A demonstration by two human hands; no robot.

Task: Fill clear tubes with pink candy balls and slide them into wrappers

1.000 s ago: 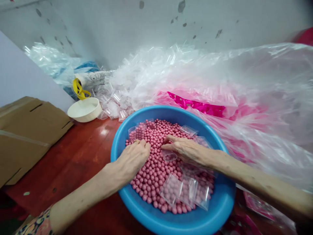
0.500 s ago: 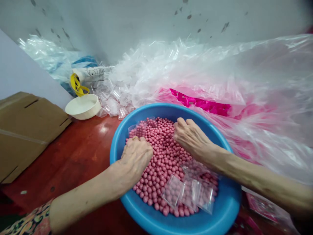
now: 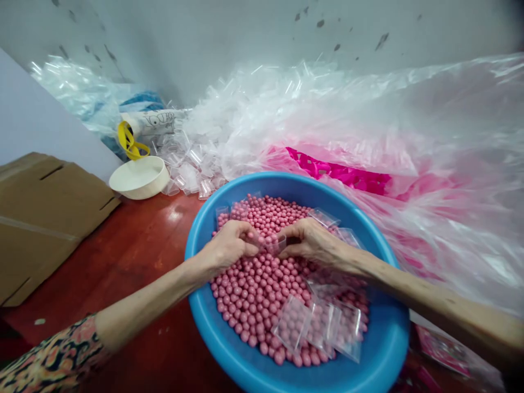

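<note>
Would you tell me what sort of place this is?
It looks like a small packing workshop: a blue basin of pink beads, small clear bags, and a heap of loose bags.

This looks like a small packing room: a big plastic sack (image 3: pixel 426 114) and heaps of tiny clear bags (image 3: pixel 190 169) sit on a red wood bench (image 3: pixel 123 262) by a stained wall (image 3: pixel 245 33).
</note>
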